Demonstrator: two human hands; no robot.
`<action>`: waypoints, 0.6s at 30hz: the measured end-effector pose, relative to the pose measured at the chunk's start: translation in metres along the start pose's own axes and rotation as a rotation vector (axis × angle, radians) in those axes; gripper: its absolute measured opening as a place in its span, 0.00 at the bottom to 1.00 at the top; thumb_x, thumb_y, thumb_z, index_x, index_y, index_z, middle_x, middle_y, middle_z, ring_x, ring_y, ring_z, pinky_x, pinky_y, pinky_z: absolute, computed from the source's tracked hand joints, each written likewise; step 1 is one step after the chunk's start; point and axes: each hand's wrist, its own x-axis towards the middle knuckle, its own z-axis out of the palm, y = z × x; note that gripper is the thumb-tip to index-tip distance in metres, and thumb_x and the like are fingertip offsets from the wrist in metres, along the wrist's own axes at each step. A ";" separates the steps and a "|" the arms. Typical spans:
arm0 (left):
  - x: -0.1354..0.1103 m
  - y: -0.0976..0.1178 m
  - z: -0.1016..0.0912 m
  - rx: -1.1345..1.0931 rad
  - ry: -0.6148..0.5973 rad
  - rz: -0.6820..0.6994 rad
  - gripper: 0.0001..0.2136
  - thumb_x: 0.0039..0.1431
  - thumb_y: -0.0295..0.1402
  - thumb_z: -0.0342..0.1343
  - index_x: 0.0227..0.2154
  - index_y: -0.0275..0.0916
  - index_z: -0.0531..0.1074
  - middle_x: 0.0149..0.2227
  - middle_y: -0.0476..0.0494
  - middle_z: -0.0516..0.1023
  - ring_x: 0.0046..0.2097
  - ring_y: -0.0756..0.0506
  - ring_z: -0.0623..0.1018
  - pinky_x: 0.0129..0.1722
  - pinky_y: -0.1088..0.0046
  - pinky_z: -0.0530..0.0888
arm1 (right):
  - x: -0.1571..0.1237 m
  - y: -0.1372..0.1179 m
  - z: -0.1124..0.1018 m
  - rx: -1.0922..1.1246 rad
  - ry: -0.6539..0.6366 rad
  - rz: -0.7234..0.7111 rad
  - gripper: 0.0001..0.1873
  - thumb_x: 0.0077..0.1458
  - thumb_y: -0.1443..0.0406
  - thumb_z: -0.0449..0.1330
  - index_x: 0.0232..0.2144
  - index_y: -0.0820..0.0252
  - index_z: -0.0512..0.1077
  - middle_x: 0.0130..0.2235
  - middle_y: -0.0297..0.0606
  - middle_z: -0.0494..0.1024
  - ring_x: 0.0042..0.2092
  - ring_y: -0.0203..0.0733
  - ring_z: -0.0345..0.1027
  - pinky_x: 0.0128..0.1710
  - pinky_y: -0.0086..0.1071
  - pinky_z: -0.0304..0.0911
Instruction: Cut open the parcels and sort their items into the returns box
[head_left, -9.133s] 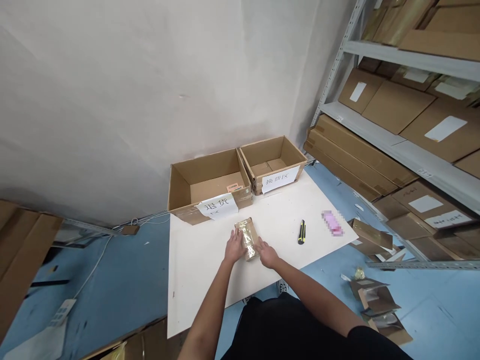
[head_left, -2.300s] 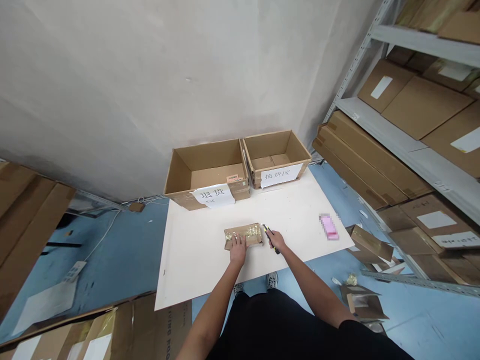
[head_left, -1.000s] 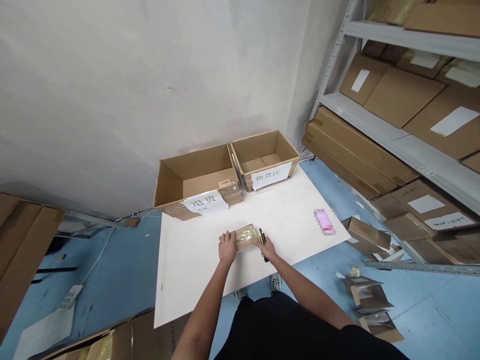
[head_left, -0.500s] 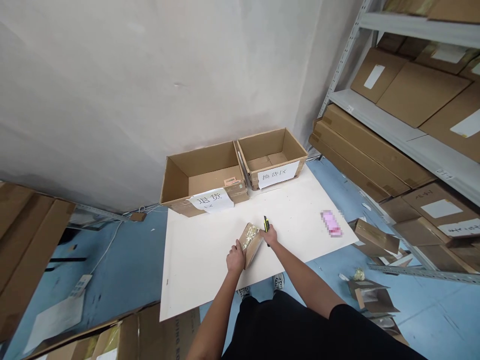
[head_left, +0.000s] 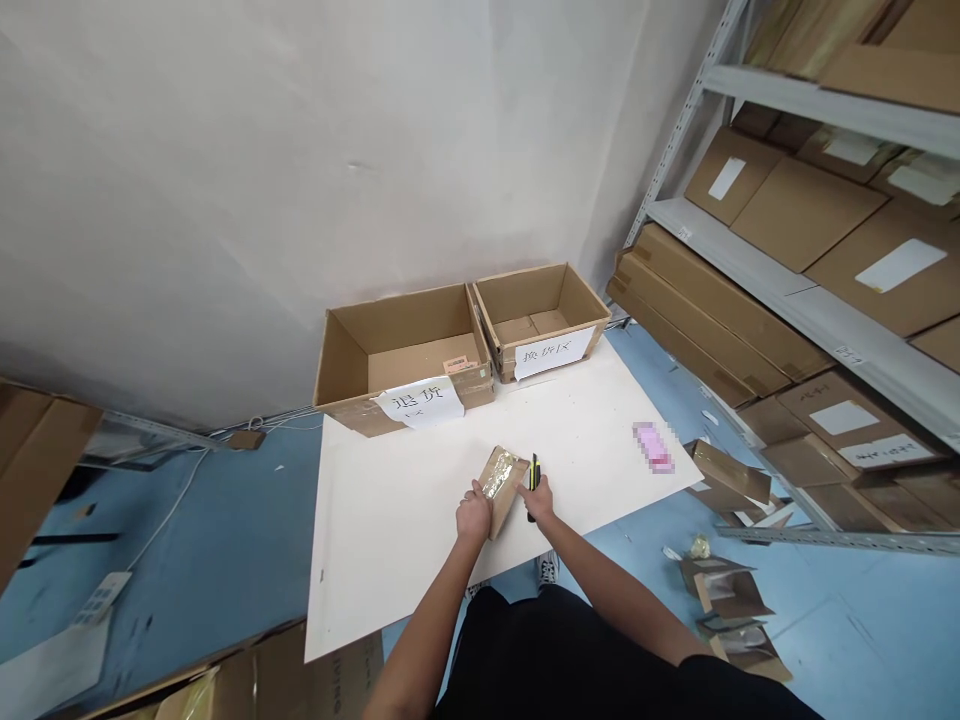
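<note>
A small brown cardboard parcel (head_left: 504,480) wrapped in shiny clear tape lies on the white table (head_left: 390,510), turned at an angle. My left hand (head_left: 472,517) grips its near left corner, fingers closed on it. My right hand (head_left: 538,497) is closed round a black and yellow utility knife (head_left: 533,474), whose tip is against the parcel's right side.
Two open cardboard boxes with paper labels stand at the table's far edge, a larger one (head_left: 397,365) and a smaller one (head_left: 540,320). A pink object (head_left: 651,446) lies near the right edge. Metal shelving (head_left: 810,300) with flat cartons stands at right; torn packaging (head_left: 731,600) litters the blue floor.
The parcel has been turned from lying crosswise to an angled position. My right hand picked up the knife and has brought it along the parcel's right side, drawing back toward me in the last half second.
</note>
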 end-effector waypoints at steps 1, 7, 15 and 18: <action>0.000 -0.001 -0.001 -0.005 -0.005 0.009 0.29 0.70 0.37 0.44 0.69 0.26 0.57 0.50 0.23 0.78 0.47 0.36 0.82 0.42 0.65 0.78 | -0.003 0.001 0.003 -0.012 0.012 0.014 0.20 0.55 0.51 0.64 0.43 0.53 0.66 0.36 0.37 0.80 0.37 0.48 0.77 0.29 0.32 0.67; 0.003 -0.008 -0.012 -0.067 -0.069 0.079 0.32 0.68 0.39 0.49 0.69 0.23 0.56 0.51 0.20 0.77 0.51 0.36 0.81 0.46 0.66 0.77 | -0.010 -0.006 0.009 -0.067 0.118 0.038 0.18 0.58 0.50 0.63 0.41 0.54 0.65 0.39 0.42 0.81 0.43 0.50 0.79 0.37 0.34 0.69; 0.004 -0.004 -0.013 -0.168 -0.106 0.054 0.32 0.66 0.35 0.49 0.68 0.18 0.57 0.52 0.18 0.78 0.52 0.35 0.82 0.47 0.66 0.77 | -0.006 -0.023 0.011 -0.171 0.156 0.062 0.19 0.61 0.50 0.62 0.44 0.55 0.65 0.43 0.46 0.81 0.45 0.52 0.79 0.38 0.35 0.68; 0.006 -0.001 -0.011 -0.195 -0.127 0.038 0.31 0.68 0.35 0.47 0.67 0.16 0.57 0.51 0.18 0.79 0.52 0.36 0.82 0.47 0.68 0.77 | -0.004 -0.032 0.014 -0.179 0.169 0.059 0.18 0.61 0.51 0.61 0.44 0.55 0.65 0.44 0.46 0.81 0.45 0.51 0.79 0.37 0.33 0.68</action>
